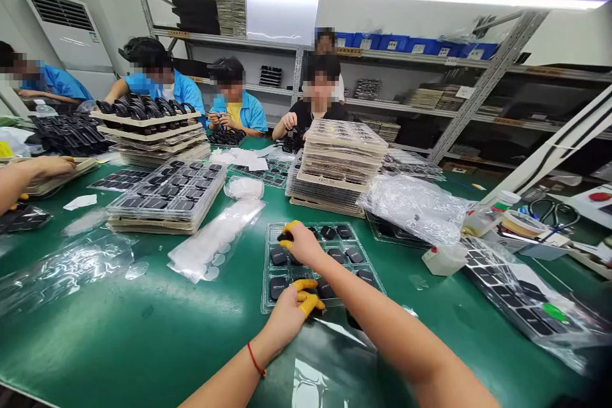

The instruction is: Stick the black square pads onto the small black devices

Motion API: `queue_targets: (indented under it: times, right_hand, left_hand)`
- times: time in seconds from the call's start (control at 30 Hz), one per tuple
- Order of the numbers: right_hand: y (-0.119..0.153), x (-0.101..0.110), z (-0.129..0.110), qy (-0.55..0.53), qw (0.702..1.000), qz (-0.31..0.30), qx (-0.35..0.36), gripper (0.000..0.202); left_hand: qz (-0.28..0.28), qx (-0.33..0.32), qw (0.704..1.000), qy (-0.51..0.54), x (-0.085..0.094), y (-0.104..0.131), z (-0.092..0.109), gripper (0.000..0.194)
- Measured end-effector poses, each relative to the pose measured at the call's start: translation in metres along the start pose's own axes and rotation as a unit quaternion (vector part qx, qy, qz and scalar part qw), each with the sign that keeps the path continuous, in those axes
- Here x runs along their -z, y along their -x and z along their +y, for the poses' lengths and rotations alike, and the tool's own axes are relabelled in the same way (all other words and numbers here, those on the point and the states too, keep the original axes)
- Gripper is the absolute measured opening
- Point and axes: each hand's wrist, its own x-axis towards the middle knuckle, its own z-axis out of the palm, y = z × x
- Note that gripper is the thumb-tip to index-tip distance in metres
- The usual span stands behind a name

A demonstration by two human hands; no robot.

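Observation:
A clear plastic tray (264, 296) lies on the table in front of me, with rows of black rounded-square pieces (278, 288) in its pockets. My right hand (303, 243), yellow cots on its fingertips, pinches a black piece (285, 237) over the tray's far left corner. Nearer to me, my left hand (288, 313) is at the tray's front edge, a red cord on its wrist. Its fingers, also in yellow cots, are curled together. Something dark shows under their tips, mostly hidden.
Left of the tray are white sheets with round stickers (210, 242) and stacked trays (167, 194). A tall tray stack (339, 166) stands behind, with plastic bags (415, 204) beside it. Bagged black parts (511, 299) lie right. Co-workers sit across the green table (143, 344); another person's hand (52, 166) reaches in left.

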Motion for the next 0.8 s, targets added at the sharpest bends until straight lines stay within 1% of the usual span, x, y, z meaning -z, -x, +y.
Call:
queue_targets:
  times: [0.07, 0.1, 0.13, 0.2, 0.27, 0.3, 0.33, 0.4, 0.43, 0.47, 0.5, 0.57, 0.6, 0.63, 0.67, 0.73, 0.77, 0.8]
  right_hand:
    - [0.038, 0.012, 0.002, -0.007, 1.000, 0.019, 0.022, 0.018]
    - [0.059, 0.016, 0.004, -0.011, 0.999, 0.022, 0.031, 0.019]
    - [0.079, 0.019, 0.007, -0.024, 0.998, 0.016, 0.047, 0.021]
    - [0.115, 0.021, 0.016, -0.072, 0.994, -0.013, 0.079, 0.026]
    - [0.140, 0.021, 0.026, -0.149, 0.985, -0.034, 0.085, 0.030]
    - [0.148, 0.020, 0.032, -0.198, 0.977, -0.035, 0.069, 0.031]
    - [0.153, 0.018, 0.037, -0.247, 0.968, -0.031, 0.035, 0.029]
    - [0.158, 0.015, 0.042, -0.327, 0.944, -0.023, -0.048, 0.025]
    - [0.160, 0.013, 0.042, -0.344, 0.936, -0.022, -0.077, 0.025]
    - [0.161, 0.011, 0.041, -0.341, 0.936, -0.015, -0.089, 0.026]
    - [0.163, 0.010, 0.038, -0.323, 0.943, -0.004, -0.078, 0.025]
    - [0.170, 0.010, 0.036, -0.277, 0.961, 0.021, -0.010, 0.018]
    - [0.174, 0.012, 0.039, -0.266, 0.963, 0.035, 0.013, 0.014]
    - [0.179, 0.014, 0.045, -0.265, 0.963, 0.052, 0.012, 0.011]
    - [0.185, 0.017, 0.054, -0.266, 0.962, 0.066, -0.017, 0.009]
    - [0.196, 0.022, 0.080, -0.231, 0.960, 0.078, -0.136, 0.011]
    - [0.200, 0.024, 0.094, -0.180, 0.962, 0.062, -0.193, 0.013]
    - [0.203, 0.025, 0.106, -0.112, 0.966, 0.042, -0.230, 0.015]
  left_hand:
    - [0.013, -0.006, 0.999, 0.049, 0.003, 0.002, 0.005, 0.063]
    - [0.004, -0.014, 0.997, 0.069, 0.003, 0.003, 0.007, 0.067]
    - [-0.016, -0.023, 0.997, 0.078, 0.001, 0.006, 0.010, 0.068]
    - [-0.073, -0.032, 0.995, 0.057, -0.003, 0.011, 0.012, 0.066]
    - [-0.116, -0.036, 0.992, 0.014, -0.009, 0.016, 0.009, 0.065]
    - [-0.126, -0.045, 0.991, -0.007, -0.012, 0.018, 0.006, 0.066]
    - [-0.132, -0.057, 0.989, -0.030, -0.013, 0.020, 0.002, 0.068]
    - [-0.142, -0.070, 0.984, -0.079, -0.016, 0.023, -0.004, 0.073]
    - [-0.147, -0.065, 0.982, -0.101, -0.016, 0.024, -0.006, 0.074]
    - [-0.152, -0.054, 0.980, -0.120, -0.017, 0.025, -0.007, 0.074]
    - [-0.156, -0.045, 0.978, -0.132, -0.018, 0.025, -0.008, 0.074]
    - [-0.158, -0.037, 0.976, -0.143, -0.019, 0.027, -0.005, 0.072]
    - [-0.154, -0.031, 0.976, -0.150, -0.019, 0.027, -0.004, 0.068]
    - [-0.149, -0.021, 0.976, -0.160, -0.018, 0.027, -0.002, 0.064]
    - [-0.144, -0.008, 0.975, -0.172, -0.017, 0.027, 0.000, 0.060]
    - [-0.138, 0.019, 0.973, -0.186, -0.015, 0.026, 0.003, 0.054]
    - [-0.139, 0.029, 0.972, -0.186, -0.013, 0.026, 0.004, 0.054]
    - [-0.142, 0.034, 0.972, -0.182, -0.012, 0.026, 0.004, 0.054]
